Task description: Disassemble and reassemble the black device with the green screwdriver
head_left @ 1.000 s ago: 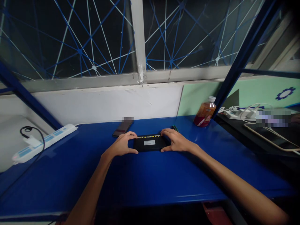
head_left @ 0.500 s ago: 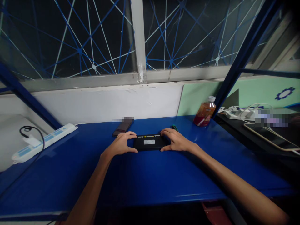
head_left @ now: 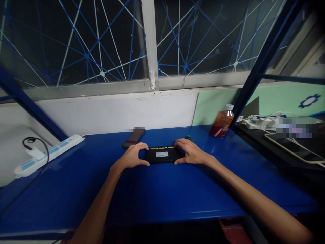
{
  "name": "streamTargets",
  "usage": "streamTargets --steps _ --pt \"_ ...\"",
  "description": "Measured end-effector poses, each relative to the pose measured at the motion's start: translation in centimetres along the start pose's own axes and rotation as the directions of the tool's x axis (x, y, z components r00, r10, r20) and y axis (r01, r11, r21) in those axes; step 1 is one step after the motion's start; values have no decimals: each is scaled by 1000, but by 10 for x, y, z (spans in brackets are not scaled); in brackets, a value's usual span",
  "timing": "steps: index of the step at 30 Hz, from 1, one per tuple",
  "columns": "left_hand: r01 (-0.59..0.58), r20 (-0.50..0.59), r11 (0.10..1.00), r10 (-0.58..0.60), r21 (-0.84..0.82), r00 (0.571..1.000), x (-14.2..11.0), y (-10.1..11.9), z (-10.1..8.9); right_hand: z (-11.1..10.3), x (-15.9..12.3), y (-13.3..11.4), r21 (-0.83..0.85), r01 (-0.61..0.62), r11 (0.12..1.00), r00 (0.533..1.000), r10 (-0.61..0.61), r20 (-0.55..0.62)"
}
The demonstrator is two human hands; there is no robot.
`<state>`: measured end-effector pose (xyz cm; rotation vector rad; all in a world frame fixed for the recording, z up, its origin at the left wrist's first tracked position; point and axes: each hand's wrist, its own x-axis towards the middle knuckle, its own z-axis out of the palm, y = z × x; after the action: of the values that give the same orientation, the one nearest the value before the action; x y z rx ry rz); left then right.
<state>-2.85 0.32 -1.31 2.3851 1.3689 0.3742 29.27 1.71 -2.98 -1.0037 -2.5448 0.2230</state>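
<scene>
A flat, black rectangular device (head_left: 151, 157) lies at the middle of the blue table. It bears a white label (head_left: 161, 154) and has small silver and yellow marks along its far edge. Its exact kind cannot be told. My left hand (head_left: 132, 156) grips its left end, with the thumb at the near corner and the fingers at the far one. At the right end my right hand (head_left: 189, 151) holds it the same way. Behind my left hand rests a dark smartphone (head_left: 134, 137). A small green item (head_left: 189, 138) lies just beyond my right hand, partly hidden.
On the left is a white power strip (head_left: 54, 151) with a plug and black cable. A bottle of reddish drink (head_left: 221, 122) stands at the back right. Farther right, a phone (head_left: 291, 149) and white cables lie on a black surface. Blue posts rise at both sides.
Almost nothing differs. Both hands keep their hold on the black device; the view has shifted very slightly.
</scene>
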Motion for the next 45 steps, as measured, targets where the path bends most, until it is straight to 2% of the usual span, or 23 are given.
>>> streamTargets --steps 6,14,28,34,45 --pt "30 17 999 -30 23 999 0 4 0 0 0 0 -9 5 1000 1000 -5 -11" --pt "9 43 999 -11 39 999 -2 4 -2 -4 0 -4 -61 40 997 998 -42 -43" --pt "32 25 999 -32 -12 999 -2 1 -2 0 -2 -6 -25 -32 999 999 32 -1" --pt "-7 16 1000 7 -14 1000 -3 3 -3 1 -2 -9 -28 -20 999 1000 20 8" --pt "-11 11 999 11 -34 1000 -1 3 -1 4 -1 -18 -92 -22 996 1000 23 7"
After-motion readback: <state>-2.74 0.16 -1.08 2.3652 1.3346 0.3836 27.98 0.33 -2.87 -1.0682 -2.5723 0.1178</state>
